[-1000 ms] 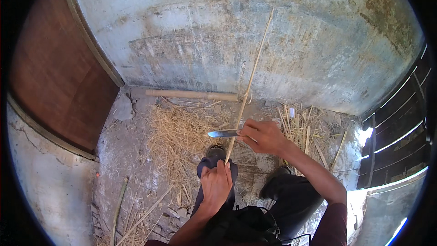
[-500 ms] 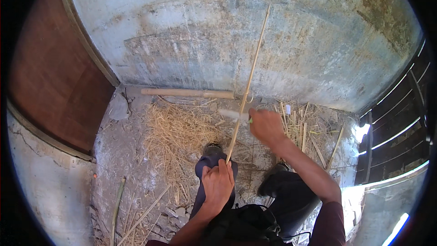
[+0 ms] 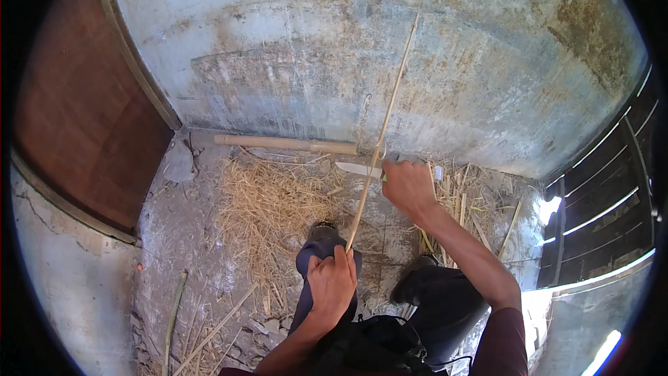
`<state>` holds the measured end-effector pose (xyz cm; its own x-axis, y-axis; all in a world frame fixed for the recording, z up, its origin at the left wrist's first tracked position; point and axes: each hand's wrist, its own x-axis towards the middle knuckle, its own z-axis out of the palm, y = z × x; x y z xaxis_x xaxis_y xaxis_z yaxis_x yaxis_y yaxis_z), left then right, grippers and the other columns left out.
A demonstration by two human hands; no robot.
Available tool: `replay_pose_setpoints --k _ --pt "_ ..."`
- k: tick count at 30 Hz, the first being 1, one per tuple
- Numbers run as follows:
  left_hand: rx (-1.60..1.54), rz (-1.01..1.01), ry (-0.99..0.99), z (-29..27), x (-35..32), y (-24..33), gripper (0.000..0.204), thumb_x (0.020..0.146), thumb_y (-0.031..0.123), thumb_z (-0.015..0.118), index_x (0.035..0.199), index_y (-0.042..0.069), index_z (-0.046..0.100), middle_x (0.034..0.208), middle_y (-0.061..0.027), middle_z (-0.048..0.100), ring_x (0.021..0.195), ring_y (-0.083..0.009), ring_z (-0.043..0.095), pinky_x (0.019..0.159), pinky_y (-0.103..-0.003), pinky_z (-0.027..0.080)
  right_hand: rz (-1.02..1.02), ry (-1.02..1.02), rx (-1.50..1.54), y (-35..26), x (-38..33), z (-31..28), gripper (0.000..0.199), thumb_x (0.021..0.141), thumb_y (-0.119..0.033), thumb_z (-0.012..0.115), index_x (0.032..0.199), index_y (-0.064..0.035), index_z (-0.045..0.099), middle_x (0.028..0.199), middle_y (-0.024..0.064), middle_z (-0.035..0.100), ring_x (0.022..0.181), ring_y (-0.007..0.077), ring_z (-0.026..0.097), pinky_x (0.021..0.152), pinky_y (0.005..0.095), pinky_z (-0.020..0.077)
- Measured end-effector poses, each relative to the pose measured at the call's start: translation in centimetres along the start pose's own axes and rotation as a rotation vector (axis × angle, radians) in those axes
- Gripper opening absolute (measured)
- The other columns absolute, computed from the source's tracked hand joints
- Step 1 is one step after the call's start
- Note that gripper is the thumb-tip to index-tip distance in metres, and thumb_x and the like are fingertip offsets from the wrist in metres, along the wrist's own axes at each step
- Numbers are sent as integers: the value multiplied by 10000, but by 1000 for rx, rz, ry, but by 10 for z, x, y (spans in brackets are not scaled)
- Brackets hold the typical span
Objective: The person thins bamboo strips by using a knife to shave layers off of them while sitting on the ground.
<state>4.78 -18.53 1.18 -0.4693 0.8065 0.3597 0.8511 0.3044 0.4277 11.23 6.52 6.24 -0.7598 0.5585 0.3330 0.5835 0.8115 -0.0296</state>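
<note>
Two hands are engaged on one long thin stick (image 3: 381, 132), whose axis runs steeply from the lower end, held just above the knee, up and slightly rightward until its tip rests against the grey wall (image 3: 292, 49). At the left, a brown door (image 3: 76, 118) is seen, and a thick bamboo pole (image 3: 285, 144) is laid along the foot of the wall, with a heap of dry straw (image 3: 271, 209) spread on the floor (image 3: 174, 230) before it. The lower end of the stick is pinched in the closed grip of the left hand (image 3: 332, 284), fingers wrapped fully round it. Further up, the right hand (image 3: 407, 184) is closed round the handle of a knife (image 3: 358, 169), whose blade is pointed leftward and laid across the stick about halfway along its length. The stick thus stretches away from the left hand, upward and forward, with the right hand nearer to its middle. At the right, split strips (image 3: 463, 202) are scattered on the floor beside a dark railing (image 3: 612, 188).
</note>
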Motion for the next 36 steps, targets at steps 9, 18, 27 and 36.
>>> replay_pose_setpoints --k 9,18,27,36 --pt "-35 -18 -8 6 4 -2 258 1082 186 598 853 76 558 591 -127 632 529 -357 627 657 -462 448 30 177 -57 33 60 18 119 857 -118 650 811 -46 732 776 231 743 693 409 754 627 496 599" --pt "19 5 11 -1 -3 -7 248 1069 183 622 851 85 554 578 -119 628 517 -350 621 642 -460 433 -25 -42 -107 7 30 3 159 902 -131 612 893 -43 745 752 208 737 662 391 750 605 501 589" --pt "-44 21 9 2 3 1 233 1065 170 622 860 80 561 589 -116 635 524 -341 627 648 -451 431 140 226 -189 117 113 6 192 868 -121 614 792 -19 758 785 270 733 683 439 743 637 523 605" --pt "-63 -12 -55 0 2 -2 244 1087 191 582 880 61 577 604 -136 643 552 -363 637 676 -465 440 99 -133 110 18 14 -17 174 906 -125 651 1011 2 706 771 274 711 762 443 745 702 544 589"
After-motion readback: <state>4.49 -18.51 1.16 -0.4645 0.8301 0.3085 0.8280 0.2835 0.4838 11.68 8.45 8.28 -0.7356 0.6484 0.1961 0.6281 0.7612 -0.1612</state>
